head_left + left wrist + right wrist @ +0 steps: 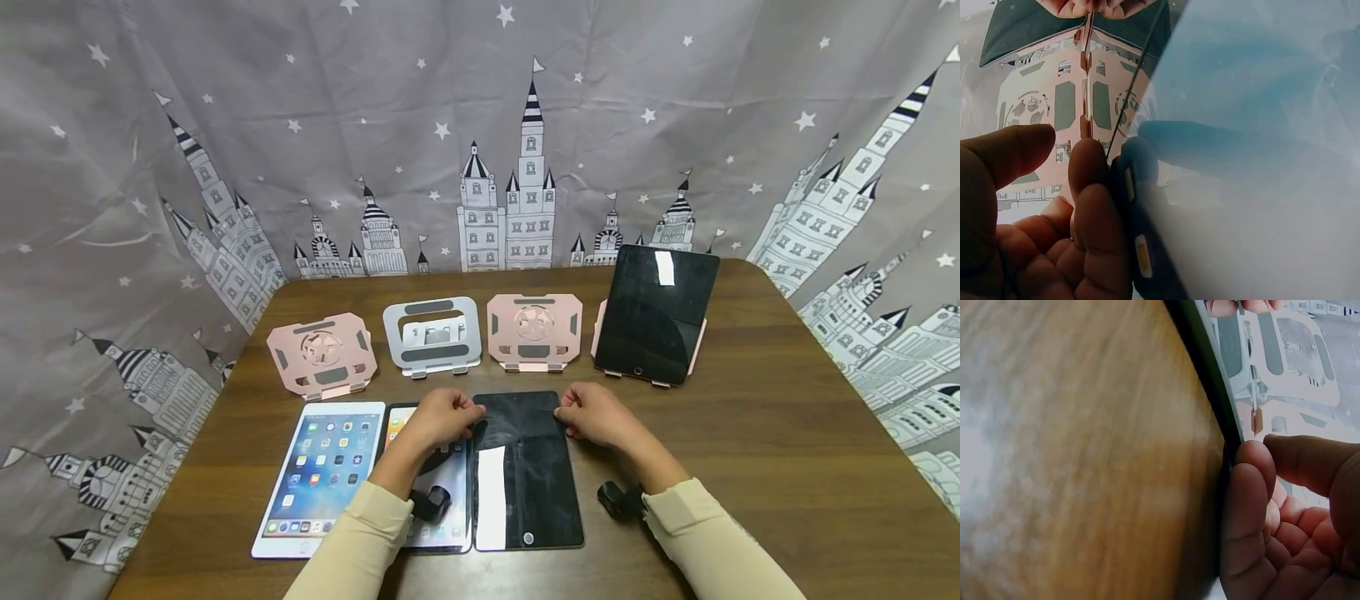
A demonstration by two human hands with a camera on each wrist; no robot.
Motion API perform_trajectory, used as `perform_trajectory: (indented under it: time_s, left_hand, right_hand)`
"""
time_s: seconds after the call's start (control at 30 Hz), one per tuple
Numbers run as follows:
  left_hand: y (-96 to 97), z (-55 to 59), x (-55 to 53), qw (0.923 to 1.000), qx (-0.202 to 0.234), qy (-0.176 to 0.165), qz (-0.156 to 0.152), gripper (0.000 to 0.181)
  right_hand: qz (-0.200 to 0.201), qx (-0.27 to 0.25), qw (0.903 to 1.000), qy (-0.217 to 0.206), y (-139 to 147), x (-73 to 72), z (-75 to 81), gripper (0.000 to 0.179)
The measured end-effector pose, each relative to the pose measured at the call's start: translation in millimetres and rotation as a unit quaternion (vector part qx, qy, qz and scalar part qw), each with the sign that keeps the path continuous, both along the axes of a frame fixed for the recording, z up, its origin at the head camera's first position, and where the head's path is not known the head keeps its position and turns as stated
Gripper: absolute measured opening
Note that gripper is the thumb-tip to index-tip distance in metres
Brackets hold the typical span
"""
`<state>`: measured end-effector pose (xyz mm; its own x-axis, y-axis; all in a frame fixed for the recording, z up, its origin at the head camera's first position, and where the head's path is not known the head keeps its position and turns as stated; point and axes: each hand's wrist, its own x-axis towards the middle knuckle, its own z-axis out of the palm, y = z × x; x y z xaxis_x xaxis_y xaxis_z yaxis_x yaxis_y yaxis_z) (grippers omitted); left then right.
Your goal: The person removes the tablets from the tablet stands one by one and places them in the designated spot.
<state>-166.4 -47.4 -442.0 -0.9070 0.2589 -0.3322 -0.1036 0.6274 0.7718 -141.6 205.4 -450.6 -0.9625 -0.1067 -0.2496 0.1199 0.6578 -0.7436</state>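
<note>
In the head view a tablet with a dark screen lies flat on the table, home button toward me. My left hand has curled fingers against its upper left edge. A gap shows between that thumb and forefinger in the left wrist view. Opposite, my right hand touches the upper right edge. Its thumb and forefinger nearly meet beside the tablet's edge in the right wrist view; whether they pinch it is unclear. My left forearm partly covers a lit black-framed tablet.
A white tablet with a lit screen lies at left. Behind stand a pink stand, a grey-blue stand and another pink stand. At back right a dark tablet leans on a stand. A castle-print curtain hangs behind the table.
</note>
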Motion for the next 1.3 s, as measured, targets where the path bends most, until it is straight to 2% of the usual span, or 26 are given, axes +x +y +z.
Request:
perform_trajectory:
  time_s: [0.17, 0.3, 0.4, 0.53, 0.63, 0.77, 0.83, 0.93, 1.03, 1.13, 1.3]
  left_hand:
    - [-0.4, 1.6, 1.6, 0.9999, 0.007, -0.008, -0.012, 0.023]
    - [-2.9, 10.3, 5.3, 0.9972, 0.025, -0.029, -0.064, 0.022]
    - [0.6, 25.2, 3.4, 0.9930, 0.046, -0.025, -0.106, 0.020]
    - [21.8, 50.1, -6.8, 0.9878, 0.064, 0.022, -0.140, 0.015]
    - [52.3, 66.8, -20.9, 0.9810, 0.047, 0.090, -0.165, 0.013]
    - [98.3, 78.0, -42.3, 0.9753, 0.048, 0.150, -0.155, 0.013]
    - [116.6, 81.3, -50.3, 0.9761, 0.060, 0.156, -0.139, 0.013]
    - [139.5, 86.0, -62.4, 0.9733, 0.089, 0.169, -0.127, 0.014]
    - [159.9, 89.6, -75.2, 0.9702, 0.130, 0.172, -0.111, 0.015]
    - [174.2, 91.4, -83.3, 0.9701, 0.165, 0.155, -0.089, 0.016]
    - [197.1, 90.3, -90.6, 0.9722, 0.161, 0.163, -0.047, 0.025]
  right_hand:
    - [0.041, -0.061, 0.9973, 0.007, 5.7, 3.3, 2.5, 0.012]
    - [0.076, -0.122, 0.9896, -0.004, 14.4, 7.4, 9.7, 0.017]
    - [0.071, -0.135, 0.9880, 0.024, 29.9, 10.8, 24.6, 0.023]
    - [0.034, -0.111, 0.9892, 0.089, 63.3, 15.2, 52.7, 0.024]
    - [-0.011, -0.088, 0.9877, 0.129, 94.9, 16.0, 69.6, 0.026]
    - [-0.086, -0.060, 0.9800, 0.169, 134.9, 11.3, 77.1, 0.031]
    - [-0.110, -0.045, 0.9762, 0.182, 148.0, 7.8, 76.8, 0.033]
    - [-0.127, -0.028, 0.9724, 0.194, 160.3, 2.7, 78.6, 0.033]
    - [-0.145, -0.019, 0.9677, 0.205, 169.4, -4.0, 83.1, 0.034]
    - [-0.159, -0.033, 0.9656, 0.203, 175.9, -12.2, 84.1, 0.036]
    - [-0.173, -0.045, 0.9617, 0.208, 182.3, -23.7, 80.7, 0.045]
